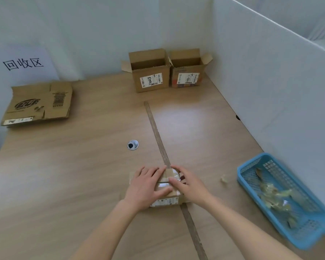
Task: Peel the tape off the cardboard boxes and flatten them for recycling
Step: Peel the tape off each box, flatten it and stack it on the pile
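**A:** Where are you in the job right now?

**B:** You're at the peeling step on the small taped box (167, 186), which sits on the surface (83, 175) right in front of you, over the dark seam that runs down the middle. One flattened box (38, 103) already lies far left under the sign, so one is done by the look of it.

**A:** And your hands?

**B:** Your left hand (148, 186) lies flat across the box top, fingers fairly straight, pressing it down. Your right hand (185, 182) curls round the right end of the box, thumb on the shiny tape (174, 175). I can't tell whether you've lifted a tape edge yet; the picture is too blurred there.

**A:** What does the next move ask of you?

**B:** My guess: find a loose tape end with your right fingertips, keep the left hand holding the box steady, and pull low along the top so the strip comes away whole. Then drop it in the blue basket (251, 184) to your right, where other scraps already lie.

**A:** Anything left after this one?

**B:** Yes. Two open boxes (150, 79) stand side by side at the back, not yet flattened.
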Demonstrator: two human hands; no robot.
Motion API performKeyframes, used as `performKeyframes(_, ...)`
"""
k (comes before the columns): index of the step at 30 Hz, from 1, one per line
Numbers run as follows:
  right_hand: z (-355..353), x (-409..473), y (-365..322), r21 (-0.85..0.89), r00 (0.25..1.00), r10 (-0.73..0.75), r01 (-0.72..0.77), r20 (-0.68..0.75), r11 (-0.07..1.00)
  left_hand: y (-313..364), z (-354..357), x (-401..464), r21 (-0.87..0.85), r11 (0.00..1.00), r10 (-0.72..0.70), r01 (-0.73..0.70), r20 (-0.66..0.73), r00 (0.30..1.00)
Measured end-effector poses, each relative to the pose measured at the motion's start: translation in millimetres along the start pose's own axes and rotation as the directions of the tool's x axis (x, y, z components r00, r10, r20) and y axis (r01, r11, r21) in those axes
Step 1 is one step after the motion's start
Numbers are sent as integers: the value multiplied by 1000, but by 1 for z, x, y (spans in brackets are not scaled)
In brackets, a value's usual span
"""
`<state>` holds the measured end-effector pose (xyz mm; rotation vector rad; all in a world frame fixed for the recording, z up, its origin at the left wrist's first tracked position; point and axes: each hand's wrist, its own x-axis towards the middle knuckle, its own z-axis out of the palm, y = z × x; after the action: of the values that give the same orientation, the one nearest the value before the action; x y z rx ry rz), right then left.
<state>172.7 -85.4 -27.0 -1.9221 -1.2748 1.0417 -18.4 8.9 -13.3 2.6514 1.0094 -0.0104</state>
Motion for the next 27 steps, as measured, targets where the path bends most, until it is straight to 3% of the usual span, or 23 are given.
performKeyframes(5,-9,-15,16,158,999,-45,43,8,986,3,17,-11,99,995,43,-27,-161,986)
performKeyframes(9,-9,-25,19,29,971,-189,195,-149,980,11,17,-7,107,994,0,24,-222,975)
performKeyframes(11,-9,-28,18,-61,954,-250,244,-162,968,16,17,-5,102,991,-60,84,-223,973)
performKeyframes(16,-11,-38,18,-301,910,-414,387,-29,872,18,18,-5,91,990,-86,108,-220,972)
performKeyframes(20,-15,-46,25,-390,846,-534,491,-1,779,13,20,-5,101,989,-97,109,-112,989)
performKeyframes(27,-26,-43,10,-522,730,-669,629,140,576,16,21,-8,89,989,-112,120,-95,989)
